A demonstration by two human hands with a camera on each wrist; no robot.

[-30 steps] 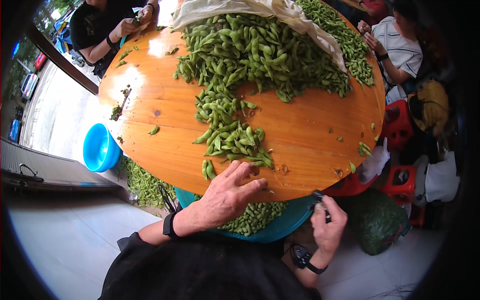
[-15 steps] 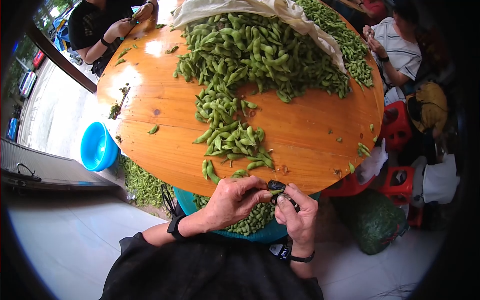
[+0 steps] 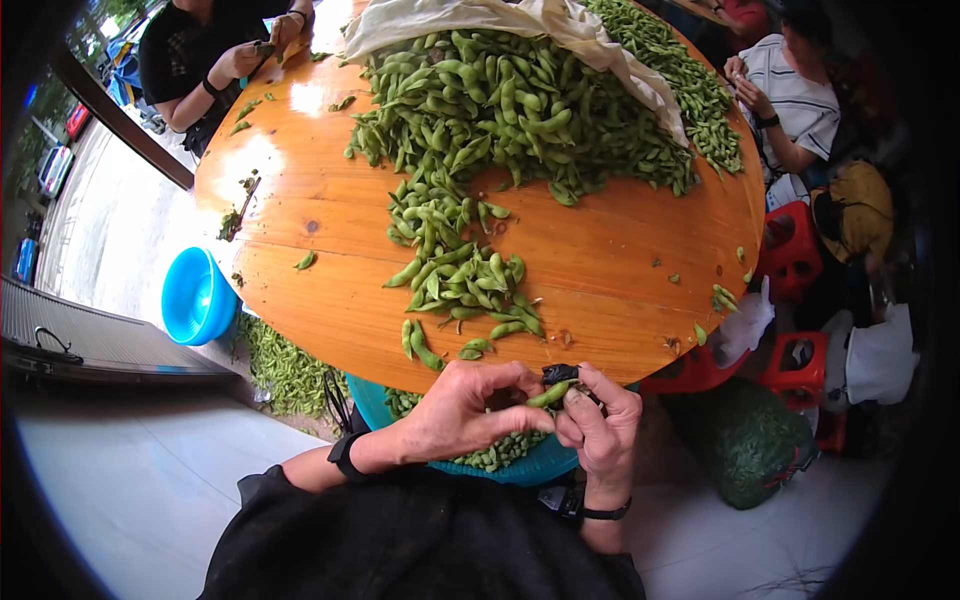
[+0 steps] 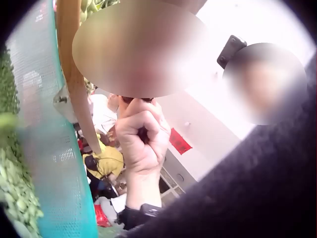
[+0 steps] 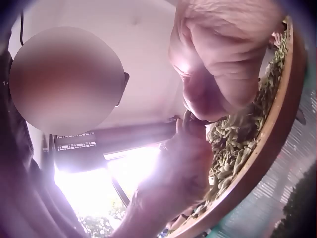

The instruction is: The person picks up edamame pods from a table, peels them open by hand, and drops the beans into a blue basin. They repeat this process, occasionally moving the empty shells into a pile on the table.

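Note:
In the head view my left hand (image 3: 455,415) and right hand (image 3: 602,425) meet over the table's near edge. Between them lies a green soybean pod (image 3: 551,394), its left end at my left fingers. The right hand grips a small black tool (image 3: 560,373) whose top shows beside the pod; its working end is hidden. In the left wrist view the right hand (image 4: 143,136) is curled around something dark, and a blur covers what lies above it. The right wrist view has both hands' fingertips together. Loose pods (image 3: 475,285) trail toward me on the wooden table (image 3: 330,320).
A large heap of pods (image 3: 500,110) under a cream cloth (image 3: 480,15) fills the table's far side. Below my hands is a teal basket (image 3: 370,400) of pods. A blue basin (image 3: 200,295), red stools (image 3: 795,250) and a green sack (image 3: 745,445) stand around. Two people sit opposite.
My right hand came in from the right to meet the left. The left hand drew back from the table with a pod. Since half a second ago, the left thumb and index finger have spread apart.

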